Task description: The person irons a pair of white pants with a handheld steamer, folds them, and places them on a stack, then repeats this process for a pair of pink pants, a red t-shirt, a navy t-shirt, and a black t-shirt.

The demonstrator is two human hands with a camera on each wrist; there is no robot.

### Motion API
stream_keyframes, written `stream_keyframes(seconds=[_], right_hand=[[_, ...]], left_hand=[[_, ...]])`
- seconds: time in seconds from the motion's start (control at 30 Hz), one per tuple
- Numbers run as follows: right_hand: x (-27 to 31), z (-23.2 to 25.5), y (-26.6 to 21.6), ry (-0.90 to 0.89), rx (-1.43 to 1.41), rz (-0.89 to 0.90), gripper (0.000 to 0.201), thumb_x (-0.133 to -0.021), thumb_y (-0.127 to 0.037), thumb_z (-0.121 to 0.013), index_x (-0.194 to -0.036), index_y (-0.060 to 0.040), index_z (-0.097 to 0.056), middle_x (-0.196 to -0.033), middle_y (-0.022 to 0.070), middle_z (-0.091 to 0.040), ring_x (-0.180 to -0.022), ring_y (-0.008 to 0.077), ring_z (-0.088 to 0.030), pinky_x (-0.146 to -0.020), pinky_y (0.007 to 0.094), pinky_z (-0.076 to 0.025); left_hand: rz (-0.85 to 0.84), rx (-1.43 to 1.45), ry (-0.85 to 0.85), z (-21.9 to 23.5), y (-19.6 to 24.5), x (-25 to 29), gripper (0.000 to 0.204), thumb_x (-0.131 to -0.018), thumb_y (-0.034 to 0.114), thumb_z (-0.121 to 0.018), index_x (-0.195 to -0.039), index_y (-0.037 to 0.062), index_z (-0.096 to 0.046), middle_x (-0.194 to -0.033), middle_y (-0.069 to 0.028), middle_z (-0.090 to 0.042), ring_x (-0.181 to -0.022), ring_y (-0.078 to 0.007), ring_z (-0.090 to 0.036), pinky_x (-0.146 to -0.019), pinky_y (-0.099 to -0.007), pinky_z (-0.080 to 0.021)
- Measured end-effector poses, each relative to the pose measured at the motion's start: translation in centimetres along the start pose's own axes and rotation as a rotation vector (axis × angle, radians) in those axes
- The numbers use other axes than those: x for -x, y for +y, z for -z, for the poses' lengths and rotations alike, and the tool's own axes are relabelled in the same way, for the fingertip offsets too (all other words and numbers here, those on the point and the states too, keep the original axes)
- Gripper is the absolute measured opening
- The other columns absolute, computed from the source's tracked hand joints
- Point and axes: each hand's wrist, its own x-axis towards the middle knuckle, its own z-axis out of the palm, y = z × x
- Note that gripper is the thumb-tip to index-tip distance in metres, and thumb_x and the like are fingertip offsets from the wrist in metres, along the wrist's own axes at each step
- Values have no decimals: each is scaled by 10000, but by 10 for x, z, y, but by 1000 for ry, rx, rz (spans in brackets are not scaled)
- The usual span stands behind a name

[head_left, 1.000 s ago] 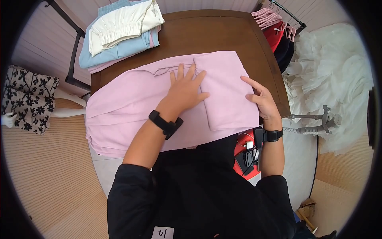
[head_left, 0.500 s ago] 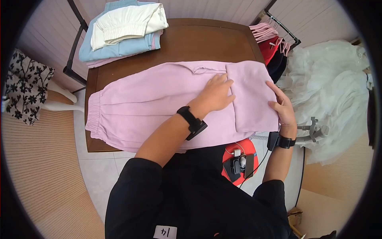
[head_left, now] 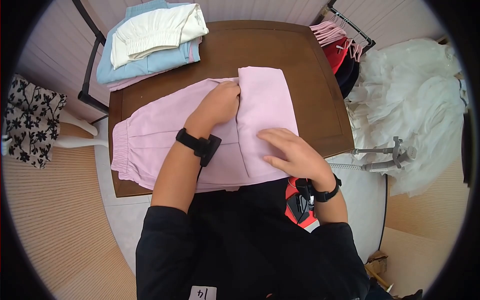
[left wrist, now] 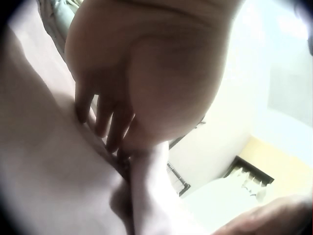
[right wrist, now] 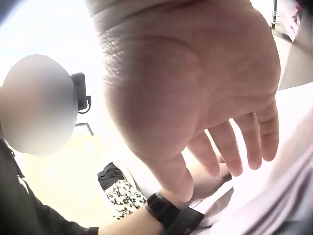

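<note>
Pink garment lies across the table, its elastic waistband at the left and a folded-over panel at the right. At the panel's upper left edge, my left hand points its bent fingers down into the crease; in the left wrist view, thumb and fingertips of this hand meet at the cloth edge. Over the panel's lower right part is my right hand, with fingers spread and relaxed. In the right wrist view, the palm of that hand shows, holding nothing.
A stack of folded clothes, white on top, stands at the back left of the brown table. Beyond the right side are pink hangers, a metal stand and a white gown. A red stool holds small devices.
The pink cloth has shifted left and its right end is folded further over, making the panel narrower. My left hand has moved left; my right hand has moved from the outer edge onto the panel.
</note>
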Motion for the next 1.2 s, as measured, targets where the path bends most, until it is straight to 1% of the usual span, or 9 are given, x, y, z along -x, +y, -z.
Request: stream_keyframes(seconds=[0.07,0.13,0.27,0.33,0.43,0.83,0.97,1.13,1.2], right_hand=[[8,-6,0,70,10,-27,454,-843,-165,-682,-1250,-1,-569,-1272,194,-571,-1246,376,-488,-1033,418,-413],[21,-15,10,163,174,-40,441,-833,-165,-696,-1229,-3,-587,-1274,185,-572,-1269,390,-473,-1042,429,-408],[41,-21,21,134,102,-59,423,-822,-175,-710,-1197,-3,-618,-1314,176,-557,-1329,390,-423,-1070,446,-384],[48,-18,17,177,109,-96,400,-814,-175,-719,-1175,-27,-631,-1296,156,-567,-1334,396,-417,-1066,446,-391],[55,-17,-4,160,260,-83,400,-772,-136,-723,-1154,-47,-647,-1279,146,-578,-1340,388,-412,-1070,456,-391],[100,-66,46,709,91,-22,195,-708,178,-581,-834,33,-617,-1137,192,-613,-1220,372,-559,-951,418,-504],[103,-68,42,672,115,-37,170,-729,165,-592,-824,24,-592,-1138,196,-609,-1244,384,-541,-913,402,-511],[116,-59,37,620,20,-216,307,-719,109,-643,-1005,2,-617,-1072,169,-592,-1007,316,-602,-797,354,-500],[117,-53,35,593,10,-211,363,-708,95,-655,-1057,1,-620,-1029,157,-583,-901,296,-583,-775,345,-492]], left_hand=[[12,35,-65,18,11,-2,199,-848,36,-497,-935,-36,-660,-982,-228,-652,-988,-376,-596,-884,-431,-473],[324,209,51,32,23,-8,217,-841,46,-521,-994,0,-668,-1032,-206,-661,-1011,-359,-603,-903,-417,-468],[95,88,359,15,29,-17,303,-858,112,-593,-1148,36,-632,-1203,-213,-619,-1133,-367,-570,-975,-414,-444],[-135,-99,144,9,33,-14,417,-834,164,-655,-1243,91,-613,-1371,-235,-508,-1267,-388,-471,-1059,-433,-385],[75,-131,-111,0,18,-4,503,-827,197,-672,-1317,139,-577,-1470,-252,-385,-1358,-411,-354,-1115,-442,-322],[89,27,-136,3,9,-4,522,-832,263,-662,-1336,170,-567,-1516,-224,-330,-1358,-435,-332,-1132,-467,-288],[96,-22,-127,-1,9,0,531,-837,265,-657,-1352,187,-555,-1520,-216,-327,-1357,-443,-331,-1135,-465,-285],[-72,-246,50,8,47,18,443,-830,197,-664,-1244,60,-587,-1419,-258,-419,-1312,-449,-381,-1076,-475,-349],[-146,-79,-12,5,70,43,380,-816,170,-673,-1156,20,-595,-1351,-277,-459,-1288,-442,-408,-1030,-480,-389]])
